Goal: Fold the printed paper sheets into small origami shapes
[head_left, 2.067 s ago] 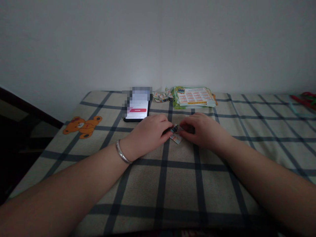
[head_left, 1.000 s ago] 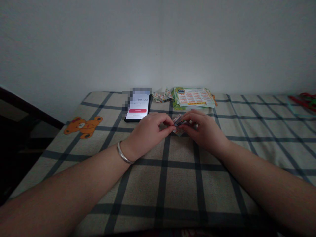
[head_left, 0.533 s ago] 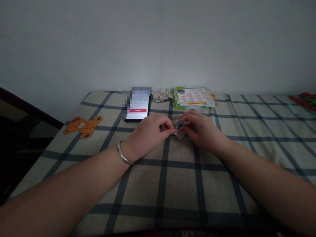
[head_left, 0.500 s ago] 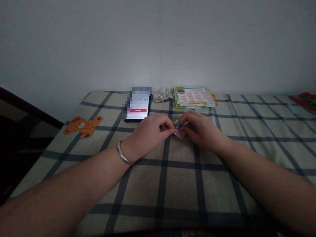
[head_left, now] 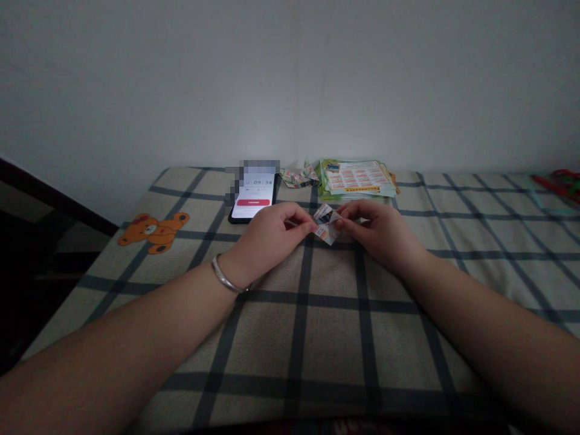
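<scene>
A small folded piece of printed paper [head_left: 327, 223] is held between my two hands, above the checked cloth. My left hand [head_left: 278, 232], with a silver bangle at the wrist, pinches its left corner between thumb and forefinger. On the other side, my right hand [head_left: 378, 232] grips the right corner in the same way. The paper is roughly diamond-shaped, with a dark patch in its middle and printed faces on either side. The far fingers of both hands are partly hidden.
A phone [head_left: 252, 193] with a lit timer screen lies beyond my left hand. Beside it are folded paper pieces [head_left: 299, 176] and a stack of printed sheets [head_left: 357, 179] by the wall. The checked tablecloth [head_left: 263, 350] bears a bear picture [head_left: 153, 232]; red and green items [head_left: 564, 184] lie far right.
My hands have moved slightly apart, and more of the folded paper shows between them. The fingers that bunched over it now pinch its opposite corners.
</scene>
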`<action>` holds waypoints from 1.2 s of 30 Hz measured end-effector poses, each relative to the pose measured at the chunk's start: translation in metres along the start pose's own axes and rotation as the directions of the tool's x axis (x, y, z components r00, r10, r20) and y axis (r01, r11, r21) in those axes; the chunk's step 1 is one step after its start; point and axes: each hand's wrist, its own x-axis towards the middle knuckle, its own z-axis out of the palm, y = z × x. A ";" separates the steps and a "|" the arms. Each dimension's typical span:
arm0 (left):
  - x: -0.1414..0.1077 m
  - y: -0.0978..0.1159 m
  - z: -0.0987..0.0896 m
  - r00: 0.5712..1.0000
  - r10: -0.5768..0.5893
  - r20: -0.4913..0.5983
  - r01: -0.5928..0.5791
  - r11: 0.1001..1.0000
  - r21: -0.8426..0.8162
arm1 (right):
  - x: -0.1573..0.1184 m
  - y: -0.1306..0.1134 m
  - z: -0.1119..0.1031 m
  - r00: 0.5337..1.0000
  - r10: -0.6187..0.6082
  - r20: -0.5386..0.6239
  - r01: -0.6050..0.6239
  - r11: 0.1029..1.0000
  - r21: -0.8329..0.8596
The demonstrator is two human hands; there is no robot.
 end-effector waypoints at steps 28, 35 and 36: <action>-0.002 0.002 0.001 0.982 0.168 0.086 -0.172 0.984 0.040 | -0.005 -0.005 0.007 0.983 0.091 0.158 -0.132 0.953 0.272; -0.002 0.006 0.002 0.993 0.104 0.050 -0.106 0.994 0.022 | -0.003 0.003 0.010 0.989 0.063 0.132 -0.102 0.946 0.308; -0.002 0.007 0.003 0.995 0.091 0.049 -0.092 0.996 0.018 | -0.003 0.003 0.010 0.989 0.064 0.132 -0.102 0.944 0.312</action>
